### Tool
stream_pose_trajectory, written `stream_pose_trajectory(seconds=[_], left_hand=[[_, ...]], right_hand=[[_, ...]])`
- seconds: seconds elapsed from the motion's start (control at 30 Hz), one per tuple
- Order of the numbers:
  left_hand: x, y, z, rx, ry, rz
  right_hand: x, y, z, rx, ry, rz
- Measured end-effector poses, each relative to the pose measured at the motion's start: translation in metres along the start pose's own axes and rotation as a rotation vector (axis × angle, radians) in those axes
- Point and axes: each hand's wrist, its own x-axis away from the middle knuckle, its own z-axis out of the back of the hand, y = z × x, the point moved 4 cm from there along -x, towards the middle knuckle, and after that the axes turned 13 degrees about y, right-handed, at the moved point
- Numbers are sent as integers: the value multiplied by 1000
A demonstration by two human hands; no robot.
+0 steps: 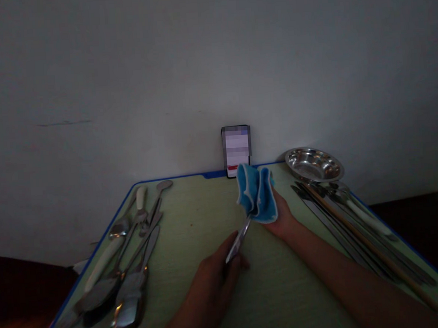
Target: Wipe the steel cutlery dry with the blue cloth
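Observation:
Over the middle of the table, my left hand (220,273) grips the metal handle of a piece of cutlery (240,239). Its far end is wrapped in a blue cloth (258,194) with pale edging, so I cannot tell whether it is a spoon, fork or knife. My right hand (281,212) is closed on the folded cloth from the right side, its fingers mostly hidden behind the fabric.
The pale green table (192,210) has a blue rim. Several spoons, forks and knives (129,268) lie in a pile at left. At right are knives, spoons and wooden chopsticks (352,225) below a steel bowl (313,165). A phone (236,148) leans on the wall.

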Motion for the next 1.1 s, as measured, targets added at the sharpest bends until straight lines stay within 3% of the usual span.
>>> stream_pose_trajectory(seconds=[0.1,0.2,0.53,0.67,0.87,1.1], left_hand=[[-1,-2,-1,-10,17,119],[0,-5,-1,-6,7,197],[2,0,1,33,-89,176],[6,-4,1,-2,-59,199],[8,0,7,-42,9,179],[2,4,7,26,31,129]], right_hand=[[5,8,6,81,122,-1],[9,12,6,143,86,26],[6,3,5,-83,266,-50],[1,-1,5,-144,197,-37],[-8,-5,5,-141,-81,102],[-8,1,5,-103,-68,72]])
